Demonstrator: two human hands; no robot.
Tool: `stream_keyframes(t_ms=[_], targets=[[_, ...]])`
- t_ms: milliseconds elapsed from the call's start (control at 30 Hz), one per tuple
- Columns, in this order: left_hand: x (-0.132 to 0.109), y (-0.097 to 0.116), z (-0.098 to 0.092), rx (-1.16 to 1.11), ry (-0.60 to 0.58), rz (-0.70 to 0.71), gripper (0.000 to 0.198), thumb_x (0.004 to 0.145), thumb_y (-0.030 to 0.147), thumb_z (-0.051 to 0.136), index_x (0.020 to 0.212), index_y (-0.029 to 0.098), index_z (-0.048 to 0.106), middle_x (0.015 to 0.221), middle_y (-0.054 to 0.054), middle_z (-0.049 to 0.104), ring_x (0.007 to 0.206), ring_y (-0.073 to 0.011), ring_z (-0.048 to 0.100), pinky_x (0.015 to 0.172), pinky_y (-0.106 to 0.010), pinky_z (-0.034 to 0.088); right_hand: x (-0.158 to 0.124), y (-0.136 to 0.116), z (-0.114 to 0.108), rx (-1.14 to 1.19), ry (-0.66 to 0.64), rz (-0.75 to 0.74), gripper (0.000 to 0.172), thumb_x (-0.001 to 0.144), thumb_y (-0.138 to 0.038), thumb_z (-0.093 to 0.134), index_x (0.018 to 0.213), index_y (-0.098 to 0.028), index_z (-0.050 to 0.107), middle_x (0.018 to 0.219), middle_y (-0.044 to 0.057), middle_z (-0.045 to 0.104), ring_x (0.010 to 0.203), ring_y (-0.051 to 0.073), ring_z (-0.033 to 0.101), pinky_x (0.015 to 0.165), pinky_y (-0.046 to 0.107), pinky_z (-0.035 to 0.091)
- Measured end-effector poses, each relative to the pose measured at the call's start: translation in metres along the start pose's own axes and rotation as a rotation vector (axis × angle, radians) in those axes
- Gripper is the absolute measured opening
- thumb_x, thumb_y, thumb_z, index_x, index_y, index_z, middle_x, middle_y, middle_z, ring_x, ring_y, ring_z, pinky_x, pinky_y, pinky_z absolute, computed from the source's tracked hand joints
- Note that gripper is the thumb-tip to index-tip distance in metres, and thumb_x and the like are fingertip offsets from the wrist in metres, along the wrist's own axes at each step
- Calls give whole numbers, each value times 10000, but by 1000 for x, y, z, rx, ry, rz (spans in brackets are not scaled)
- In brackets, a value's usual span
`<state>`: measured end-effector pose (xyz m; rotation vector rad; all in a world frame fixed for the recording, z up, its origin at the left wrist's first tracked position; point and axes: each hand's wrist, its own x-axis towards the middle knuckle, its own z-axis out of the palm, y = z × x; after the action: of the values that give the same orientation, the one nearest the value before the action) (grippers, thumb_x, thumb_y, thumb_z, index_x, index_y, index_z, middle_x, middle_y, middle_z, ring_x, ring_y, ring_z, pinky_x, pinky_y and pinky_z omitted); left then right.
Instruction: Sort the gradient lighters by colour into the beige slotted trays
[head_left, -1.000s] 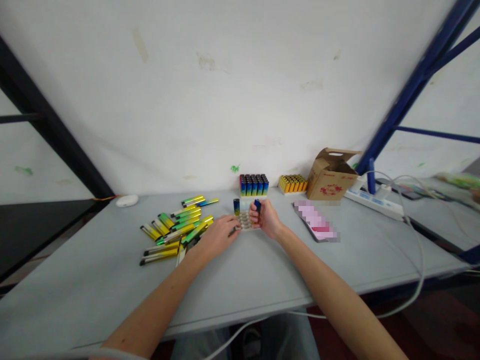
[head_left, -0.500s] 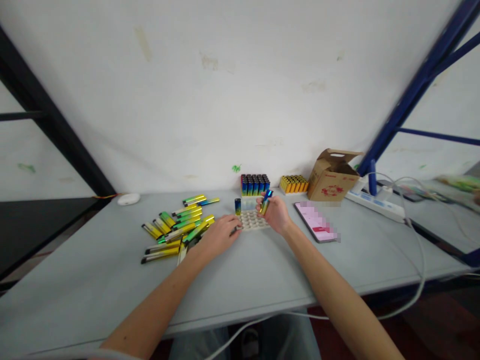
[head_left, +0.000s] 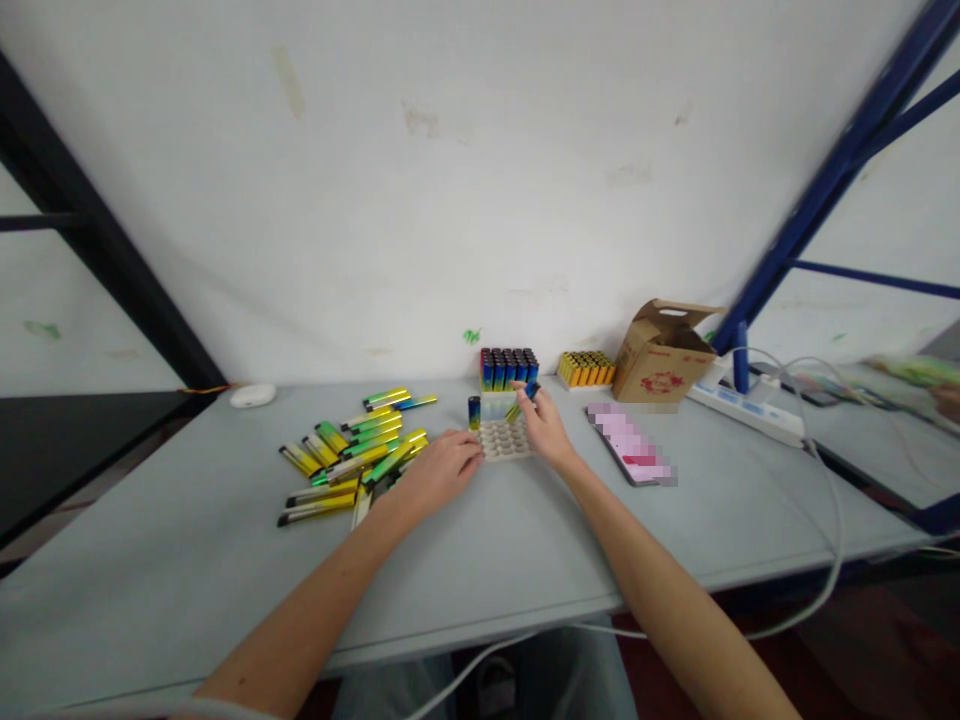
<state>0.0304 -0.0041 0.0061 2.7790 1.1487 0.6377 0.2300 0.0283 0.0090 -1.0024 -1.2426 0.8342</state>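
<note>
Slim metallic tube (head_left: 523,400), blue at its top end and yellow-green at its lower end, is the centre of the action. It sits tilted in a narrow pinch between the thumb and fingers of the right hand (head_left: 546,425), just above the back edge of a beige honeycomb tray (head_left: 504,442). The tray's round holes look unfilled where they show, though the hand hides part of the view. One similar tube (head_left: 474,412) stands upright just left of the tray, near the curled fingers (head_left: 477,458) of the left hand (head_left: 442,472). That hand rests on the bench (head_left: 525,570) against the tray's left edge; its grip is loosely closed, and whether it holds anything small cannot be told. Behind the tray, a block of upright blue-and-yellow tubes (head_left: 508,370) stands in tight rows, with a smaller block of orange-gold tubes (head_left: 586,368) to its right. A loose pile of yellow-green tubes (head_left: 352,455) lies to the left. Farther right are an open cardboard box (head_left: 661,370), a phone (head_left: 634,445) with a pixelated screen, and a white power strip (head_left: 742,418).
</note>
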Motion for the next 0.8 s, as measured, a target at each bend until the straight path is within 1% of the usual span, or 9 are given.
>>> stream_keyframes(t_ms=[67, 133, 200, 233, 300, 400, 600, 700, 800], targets=[[0, 1, 1, 5, 2, 4, 200, 914, 187, 526, 969, 155, 715, 1057, -96, 702, 1020, -239, 614, 934, -382, 497, 0, 5, -1, -105, -30, -32, 266, 812, -409, 619, 995, -224, 670, 1063, 63, 657, 1012, 224, 550, 807, 313, 456], [0, 3, 1, 11, -5, 12, 207, 916, 177, 519, 972, 165, 718, 1057, -88, 704, 1018, -231, 617, 927, -371, 500, 0, 9, -1, -233, -47, -77, 315, 827, -429, 592, 1012, -187, 673, 1018, 77, 689, 872, 207, 589, 745, 312, 461], [1, 7, 0, 24, -32, 23, 229, 918, 150, 502, 968, 168, 726, 1062, -86, 708, 1011, -225, 623, 918, -364, 506, 0, 10, -1, -358, -41, -126, 332, 839, -421, 575, 1000, -152, 684, 955, 88, 714, 774, 193, 604, 683, 300, 457], [1, 8, -2, 35, -53, 30, 239, 916, 133, 497, 962, 163, 730, 1068, -89, 709, 1010, -226, 626, 915, -366, 509, 0, 10, -1, -403, -36, -148, 323, 842, -409, 573, 984, -144, 690, 928, 89, 722, 755, 191, 611, 666, 295, 456], [2, 11, -4, 57, -91, 44, 248, 905, 105, 498, 950, 150, 738, 1086, -99, 707, 1020, -236, 626, 917, -376, 511, 1, 10, -1, -452, -41, -175, 277, 842, -373, 579, 938, -144, 702, 894, 82, 734, 752, 190, 628, 658, 288, 459], [3, 13, -5, 64, -110, 52, 245, 888, 82, 514, 938, 149, 744, 1109, -106, 703, 1045, -247, 620, 926, -388, 510, 1, 11, -1, -466, -100, -170, 205, 823, -310, 606, 904, -152, 709, 911, 71, 744, 757, 185, 644, 653, 283, 467], [2, 10, -4, 2, -106, 8, 246, 893, 104, 519, 970, 168, 743, 1126, -97, 701, 1048, -244, 636, 929, -389, 512, 1, 13, 0, -461, -171, -143, 214, 817, -297, 624, 944, -146, 709, 903, 63, 744, 780, 182, 660, 663, 282, 478], [2, 10, -4, -12, -115, -12, 252, 900, 119, 511, 976, 174, 745, 1141, -93, 697, 1016, -240, 656, 917, -383, 518, 1, 14, 0, -482, -195, -143, 224, 825, -297, 623, 968, -145, 702, 904, 68, 742, 814, 196, 669, 698, 303, 492], [1, 10, -4, -25, -98, -18, 260, 910, 140, 501, 982, 185, 746, 1139, -82, 701, 1003, -235, 664, 914, -377, 518, 0, 16, 0, -513, -190, -176, 251, 834, -280, 615, 1043, -156, 677, 1003, 85, 731, 911, 217, 666, 796, 344, 507]])
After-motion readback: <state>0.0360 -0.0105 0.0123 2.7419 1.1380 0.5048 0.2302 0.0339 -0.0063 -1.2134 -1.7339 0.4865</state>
